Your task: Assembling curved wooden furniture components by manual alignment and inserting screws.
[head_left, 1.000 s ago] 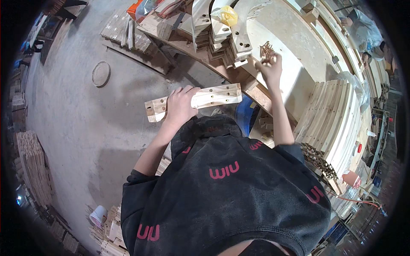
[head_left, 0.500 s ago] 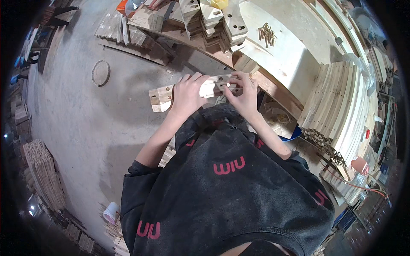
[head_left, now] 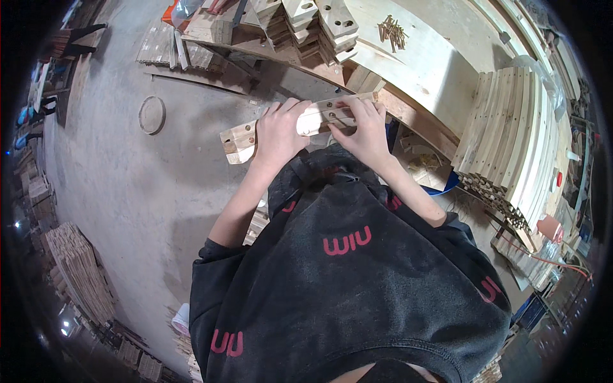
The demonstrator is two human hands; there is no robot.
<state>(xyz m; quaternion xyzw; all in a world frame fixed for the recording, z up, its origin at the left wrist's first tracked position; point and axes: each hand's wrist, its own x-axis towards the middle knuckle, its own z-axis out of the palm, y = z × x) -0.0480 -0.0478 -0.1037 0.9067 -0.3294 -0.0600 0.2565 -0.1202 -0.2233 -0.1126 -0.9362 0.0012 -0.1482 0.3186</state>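
Note:
A pale wooden piece (head_left: 316,119) with drilled holes is held crosswise in front of my body, its left end blocky and angled. My left hand (head_left: 281,133) is wrapped over the piece left of its middle, fingers over the far edge. Toward the other end, my right hand (head_left: 366,133) grips it, with bent fingers over the top and the thumb at the near side. Whether anything small lies under the right fingers is hidden. Several dark round holes show between my two hands and at the left end.
A workbench (head_left: 440,96) spans the far right, bearing a heap of screws (head_left: 391,33), stacked drilled wooden blocks (head_left: 313,25) and a large stack of curved wooden slats (head_left: 504,131). A round lid-like disc (head_left: 152,115) lies on the floor at left. More slats (head_left: 80,271) are piled at lower left.
My right hand has gone from pinching a small whitish round thing above the wooden piece to lying over the piece. The left hand keeps its hold. The view has shifted slightly.

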